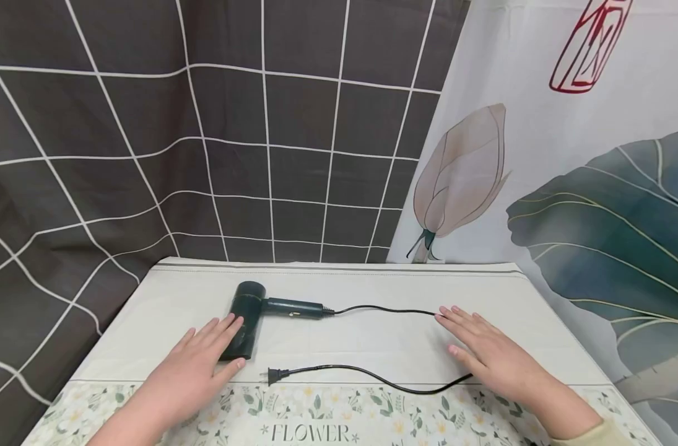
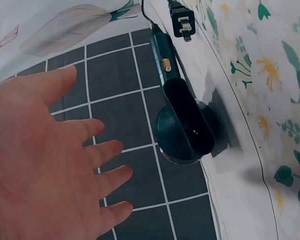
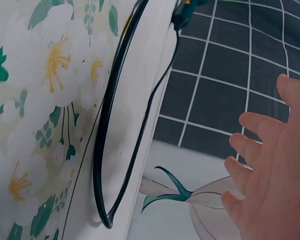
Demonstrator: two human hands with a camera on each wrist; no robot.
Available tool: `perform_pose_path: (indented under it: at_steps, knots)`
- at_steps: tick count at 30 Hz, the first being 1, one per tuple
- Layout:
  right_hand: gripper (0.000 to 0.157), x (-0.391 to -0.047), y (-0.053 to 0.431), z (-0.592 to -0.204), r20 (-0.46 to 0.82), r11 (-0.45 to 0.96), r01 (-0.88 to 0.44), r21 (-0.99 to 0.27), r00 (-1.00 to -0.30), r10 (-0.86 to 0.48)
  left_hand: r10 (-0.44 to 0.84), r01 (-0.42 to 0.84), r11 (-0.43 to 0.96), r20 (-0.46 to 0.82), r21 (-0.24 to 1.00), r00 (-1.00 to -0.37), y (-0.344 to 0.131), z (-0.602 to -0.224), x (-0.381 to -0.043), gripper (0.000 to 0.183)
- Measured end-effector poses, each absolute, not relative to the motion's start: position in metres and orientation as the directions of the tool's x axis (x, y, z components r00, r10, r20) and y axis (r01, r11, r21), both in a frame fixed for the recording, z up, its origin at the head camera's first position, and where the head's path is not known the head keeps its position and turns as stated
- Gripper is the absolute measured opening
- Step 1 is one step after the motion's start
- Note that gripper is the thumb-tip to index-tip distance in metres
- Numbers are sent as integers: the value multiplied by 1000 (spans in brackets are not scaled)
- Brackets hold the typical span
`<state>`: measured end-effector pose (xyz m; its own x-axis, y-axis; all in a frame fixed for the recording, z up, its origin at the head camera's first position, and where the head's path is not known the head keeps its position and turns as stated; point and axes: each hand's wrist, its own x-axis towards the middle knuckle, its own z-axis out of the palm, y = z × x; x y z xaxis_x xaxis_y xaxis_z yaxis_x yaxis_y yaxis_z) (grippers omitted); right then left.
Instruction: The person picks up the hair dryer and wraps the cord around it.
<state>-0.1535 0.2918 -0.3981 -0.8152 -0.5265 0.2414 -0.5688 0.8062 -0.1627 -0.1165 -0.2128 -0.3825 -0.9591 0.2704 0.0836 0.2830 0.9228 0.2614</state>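
A dark green hair dryer [image 1: 248, 316] lies on the white tablecloth, its handle pointing right. From the handle runs a black power cord [image 1: 372, 373], which loops behind my right hand and comes back left to a two-prong plug [image 1: 274, 375]. My left hand [image 1: 196, 365], fingers straight, overlaps the nozzle end of the dryer in the head view. In the left wrist view that hand [image 2: 50, 160] is spread with nothing in it, the dryer [image 2: 182, 125] beyond its fingertips. My right hand [image 1: 497, 359] is held flat above the cord's bend, empty and with fingers extended.
The tablecloth [image 1: 394, 337] has a floral band [image 1: 316, 412] with the word FLOWER along the near edge. Behind the table hangs a dark grid-patterned curtain [image 1: 299, 173]. A white cloth with a printed bud [image 1: 461, 170] and large leaves hangs at the right.
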Motion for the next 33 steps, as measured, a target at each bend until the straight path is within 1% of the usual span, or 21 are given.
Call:
perform_pose_path:
  at_steps: [3, 5, 8, 10, 12, 15, 18, 20, 25, 27, 30, 33]
  knots:
    - [49, -154, 289, -398, 222, 808, -550, -208, -832, -509, 252, 255, 915, 52, 313, -966, -215, -379, -123, 67]
    - [50, -156, 283, -398, 175, 811, -517, -273, -856, -487, 221, 203, 900, -4, 385, -975, -219, -376, -130, 69]
    - [51, -165, 272, -398, 87, 817, -454, -355, -886, -455, 154, 77, 852, -107, 518, -982, -226, -374, -146, 73]
    - [49, -174, 262, -398, 45, 825, -423, -373, -897, -440, 114, -9, 808, -171, 589, -979, -229, -373, -158, 74]
    - [42, -186, 250, -399, 31, 829, -420, -369, -897, -440, 75, -87, 762, -221, 641, -972, -231, -375, -170, 75]
    - [32, -205, 228, -402, 38, 837, -431, -337, -894, -446, 29, -199, 695, -304, 691, -952, -232, -380, -189, 76]
    - [25, -225, 203, -406, 60, 835, -475, -277, -876, -479, -5, -295, 652, -384, 699, -923, -229, -388, -204, 78]
    - [23, -238, 187, -411, 74, 833, -506, -225, -861, -503, -17, -339, 634, -425, 695, -905, -228, -393, -213, 77]
    - [20, -262, 156, -425, 83, 829, -553, -89, -833, -547, -65, -409, 601, -468, 687, -881, -224, -403, -227, 70]
    - [16, -267, 149, -429, 96, 822, -568, -43, -822, -562, -81, -431, 580, -477, 692, -875, -224, -404, -229, 69]
    - [11, -271, 140, -432, 119, 818, -575, 7, -812, -572, -78, -460, 515, -494, 724, -866, -225, -405, -231, 71]
    - [12, -273, 134, -434, 126, 821, -570, 23, -813, -568, -61, -476, 455, -507, 753, -860, -227, -405, -232, 73]
